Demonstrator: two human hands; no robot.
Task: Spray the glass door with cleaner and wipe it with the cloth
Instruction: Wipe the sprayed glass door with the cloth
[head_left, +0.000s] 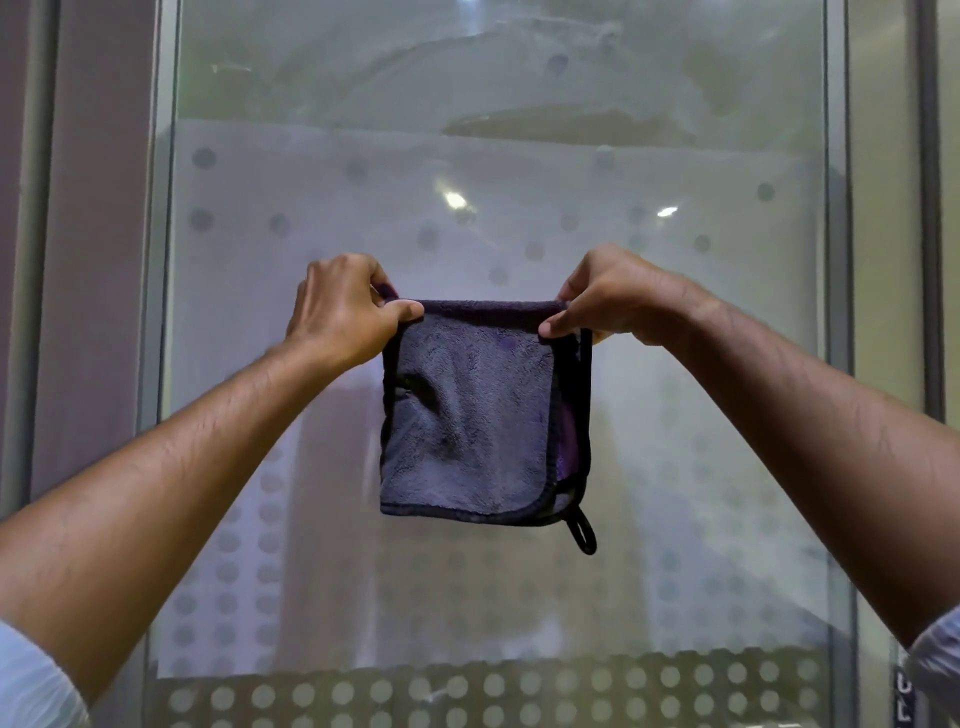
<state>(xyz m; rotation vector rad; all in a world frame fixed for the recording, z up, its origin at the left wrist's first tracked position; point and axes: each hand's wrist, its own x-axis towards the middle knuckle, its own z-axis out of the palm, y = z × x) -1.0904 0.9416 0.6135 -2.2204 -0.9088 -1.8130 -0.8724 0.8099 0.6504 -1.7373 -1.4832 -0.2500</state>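
Observation:
A dark grey-purple cloth (470, 415) with black edging and a small hanging loop hangs folded in front of me. My left hand (340, 306) pinches its top left corner. My right hand (608, 296) pinches its top right corner, so the upper edge is stretched flat between both hands. Behind the cloth stands the glass door (498, 182), frosted with a dot pattern across its middle and lower part. Smeared wet streaks show on the clear upper pane. No spray bottle is in view.
A grey metal frame (158, 260) borders the glass on the left, and another upright (836, 260) on the right. A wall panel (88, 234) lies further left. Ceiling lights reflect in the glass.

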